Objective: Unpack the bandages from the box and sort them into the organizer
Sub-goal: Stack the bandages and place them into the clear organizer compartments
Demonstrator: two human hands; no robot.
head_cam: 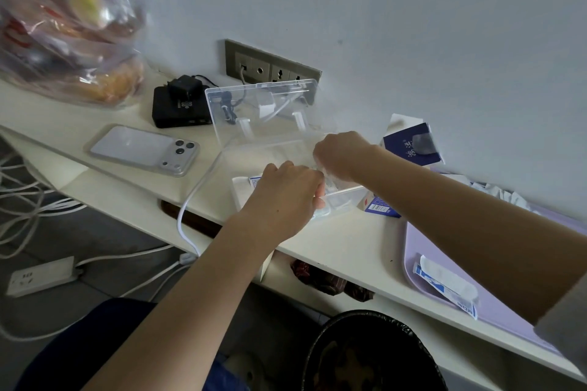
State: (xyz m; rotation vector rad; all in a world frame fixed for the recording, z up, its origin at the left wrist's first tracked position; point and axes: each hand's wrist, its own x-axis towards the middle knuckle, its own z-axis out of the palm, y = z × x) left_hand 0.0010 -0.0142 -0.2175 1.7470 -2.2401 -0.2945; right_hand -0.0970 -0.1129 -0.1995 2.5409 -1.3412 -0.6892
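A clear plastic organizer [241,149] stands open on the white desk, its lid [260,105] tilted back toward the wall. My left hand [282,190] is curled over the organizer's front edge. My right hand [341,154] reaches into it with fingers curled down; what the fingers of either hand hold is hidden. A white and blue bandage packet [252,181] lies in the organizer beside my left hand. The blue and white bandage box [379,207] lies just right of the organizer. Loose wrapped bandages [446,287] rest on a lilac tray.
A phone [143,149] lies face down left of the organizer, with a black device and charger [179,105] behind it. A bag of food [70,28] stands at far left. A blue tissue pack [409,144] leans by the wall. A bin [371,355] sits below the desk.
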